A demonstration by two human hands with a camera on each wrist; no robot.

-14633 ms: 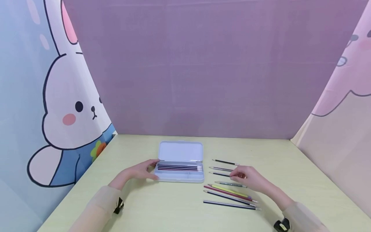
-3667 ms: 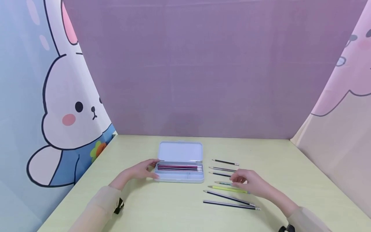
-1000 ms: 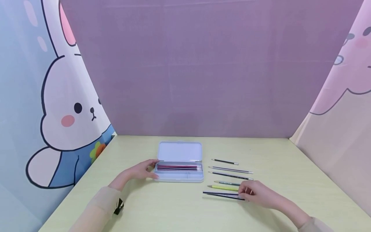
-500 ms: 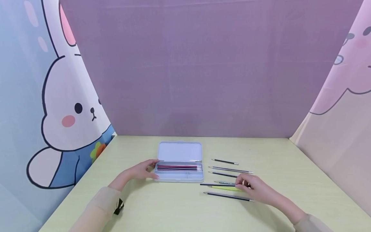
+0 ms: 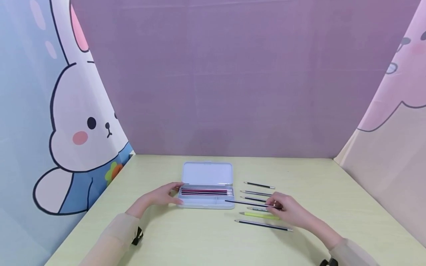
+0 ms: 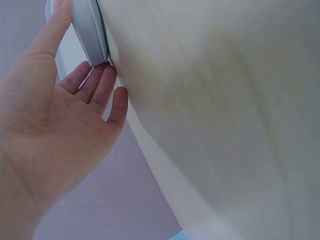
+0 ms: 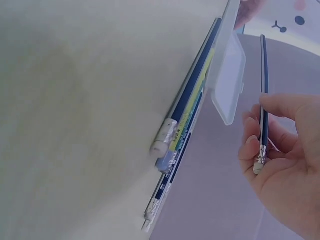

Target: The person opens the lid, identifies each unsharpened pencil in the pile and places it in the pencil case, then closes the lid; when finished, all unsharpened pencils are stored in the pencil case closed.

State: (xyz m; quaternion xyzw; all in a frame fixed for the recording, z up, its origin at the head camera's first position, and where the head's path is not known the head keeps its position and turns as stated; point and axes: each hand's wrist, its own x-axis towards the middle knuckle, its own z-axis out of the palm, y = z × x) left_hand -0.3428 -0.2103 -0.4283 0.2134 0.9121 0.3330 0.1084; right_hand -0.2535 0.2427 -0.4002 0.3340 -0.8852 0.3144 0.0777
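Observation:
My left hand holds the left end of an open white pencil case, thumb at the front and fingers behind. In the left wrist view, thumb and fingertips touch the case end from both sides. Several pencils lie in the case's rear compartment, eraser ends to the right. My right hand pinches a dark striped pencil near its eraser end, raised above the table, its far end over the case's front right corner. The right wrist view shows its white eraser by my palm.
Right of the case lie a short black pencil, two dark pencils, a green patterned pencil, a yellow pencil and a dark striped pencil nearest me. The case lid stands open at the back. A purple cloth hangs behind the table.
A red pencil has gone from the table into the case. My right hand has since picked up the nearest dark pencil and carried it up and left to the case. My left hand stays put.

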